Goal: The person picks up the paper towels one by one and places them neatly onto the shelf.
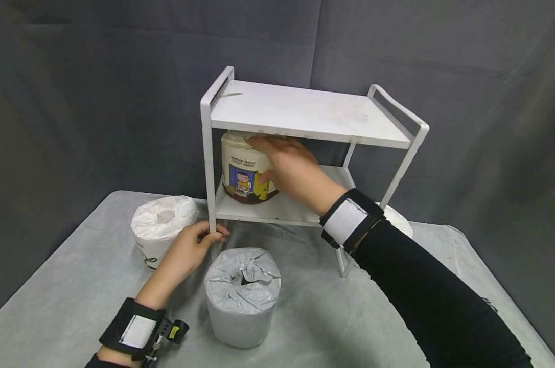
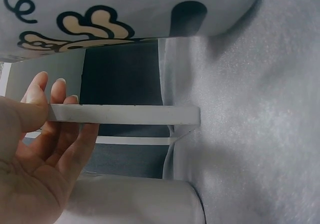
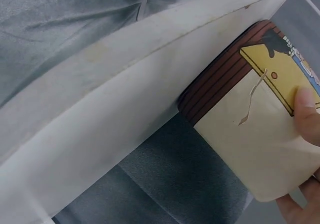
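On the middle board of a small white two-tier shelf [image 1: 277,212], a cream toilet paper roll [image 1: 247,158] with a cartoon print stands upright at the left end. My right hand [image 1: 300,171] holds this roll, thumb on the printed front and the other fingers over its top. The right wrist view shows the roll [image 3: 235,139] at the board, with a small tear in its wrapper and the thumb [image 3: 307,116] against the print. Lower down, my left hand [image 1: 192,248] grips the shelf's front left leg; in the left wrist view the fingers wrap round that leg [image 2: 130,115].
A white-wrapped roll [image 1: 155,237] stands left of the shelf, beside my left hand. Another wrapped roll [image 1: 240,324] stands in front of the shelf. Behind my right forearm, a further white roll [image 1: 399,221] is partly hidden. Grey cloth [image 1: 66,286] covers the table.
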Available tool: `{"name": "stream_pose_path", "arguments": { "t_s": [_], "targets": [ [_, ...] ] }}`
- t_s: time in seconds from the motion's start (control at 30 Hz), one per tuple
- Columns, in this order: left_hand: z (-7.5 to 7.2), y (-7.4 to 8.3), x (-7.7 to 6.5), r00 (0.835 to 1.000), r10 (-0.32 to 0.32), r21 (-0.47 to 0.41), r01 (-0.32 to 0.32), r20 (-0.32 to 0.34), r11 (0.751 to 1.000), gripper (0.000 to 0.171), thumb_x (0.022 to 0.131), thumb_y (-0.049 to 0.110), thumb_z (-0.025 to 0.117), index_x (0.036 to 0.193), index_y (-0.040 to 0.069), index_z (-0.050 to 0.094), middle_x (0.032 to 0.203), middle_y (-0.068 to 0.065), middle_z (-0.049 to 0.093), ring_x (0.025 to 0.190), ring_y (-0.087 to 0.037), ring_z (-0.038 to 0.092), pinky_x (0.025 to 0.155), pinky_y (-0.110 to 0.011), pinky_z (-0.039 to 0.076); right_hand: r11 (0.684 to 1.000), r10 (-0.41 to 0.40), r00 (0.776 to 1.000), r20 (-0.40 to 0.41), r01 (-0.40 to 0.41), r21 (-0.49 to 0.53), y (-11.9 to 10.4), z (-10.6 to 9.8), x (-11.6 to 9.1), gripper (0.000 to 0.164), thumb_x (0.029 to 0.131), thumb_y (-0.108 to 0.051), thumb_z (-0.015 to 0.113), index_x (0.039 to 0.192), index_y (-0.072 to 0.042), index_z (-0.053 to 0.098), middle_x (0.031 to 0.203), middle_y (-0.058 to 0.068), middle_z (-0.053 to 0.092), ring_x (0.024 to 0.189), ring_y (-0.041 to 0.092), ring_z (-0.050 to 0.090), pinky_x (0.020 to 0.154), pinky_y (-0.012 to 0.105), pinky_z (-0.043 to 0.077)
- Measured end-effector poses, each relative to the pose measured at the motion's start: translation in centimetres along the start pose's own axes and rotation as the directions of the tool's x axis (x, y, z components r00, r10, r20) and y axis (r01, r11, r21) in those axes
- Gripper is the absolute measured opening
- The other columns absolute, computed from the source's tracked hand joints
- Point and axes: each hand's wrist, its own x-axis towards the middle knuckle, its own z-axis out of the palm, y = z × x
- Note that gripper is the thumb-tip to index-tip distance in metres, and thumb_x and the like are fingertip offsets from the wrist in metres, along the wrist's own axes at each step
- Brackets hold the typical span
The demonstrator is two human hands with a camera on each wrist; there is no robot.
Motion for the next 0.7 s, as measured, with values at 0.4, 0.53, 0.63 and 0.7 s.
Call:
{"name": "stream_pose_path", "arguments": {
  "t_s": [0.4,0.53,0.63,0.7],
  "targets": [
    [0.08,0.1,-0.1,1.0,0.011,-0.004,-0.011,0.001,1.0,0.014,0.097,0.008,0.06,0.103,0.003,0.072,0.093,-0.009,0.073,0.096,-0.029,0.066,0.084,-0.044,0.048,1.0,-0.009,1.0,-0.01,0.009,0.002,-0.02,0.09,-0.3,0.073,0.083,-0.011,0.08,0.146,-0.011,0.044,0.147,0.01,0.049,0.133,0.027,0.047,0.111,0.04,0.032],
    [0.02,0.15,-0.24,1.0,-0.003,-0.002,0.003,0.006,1.0,0.015,0.098,0.008,0.06,0.104,0.003,0.072,0.094,-0.009,0.073,0.097,-0.03,0.066,0.085,-0.044,0.048,0.999,-0.023,1.0,-0.017,0.023,-0.025,-0.22,0.1,-0.43,0.074,0.083,-0.01,0.081,0.146,-0.01,0.043,0.147,0.012,0.049,0.134,0.028,0.046,0.112,0.042,0.031],
    [-0.03,0.22,-0.3,1.0,-0.006,-0.003,0.006,0.005,1.0,0.015,0.098,0.008,0.06,0.104,0.003,0.072,0.094,-0.009,0.073,0.097,-0.029,0.066,0.085,-0.044,0.047,0.997,-0.045,0.998,-0.032,0.043,-0.067,-0.38,0.14,-0.53,0.074,0.083,-0.012,0.081,0.147,-0.008,0.043,0.147,0.012,0.049,0.135,0.027,0.045,0.113,0.041,0.03],
    [-0.07,0.26,-0.34,1.0,-0.007,-0.003,0.007,0.003,1.0,0.015,0.098,0.008,0.06,0.104,0.003,0.072,0.094,-0.009,0.073,0.097,-0.029,0.066,0.085,-0.044,0.047,0.993,-0.065,0.997,-0.041,0.061,-0.104,-0.45,0.2,-0.62,0.074,0.084,-0.013,0.08,0.147,-0.007,0.042,0.147,0.012,0.048,0.136,0.026,0.044,0.113,0.041,0.03]
  ]
}}
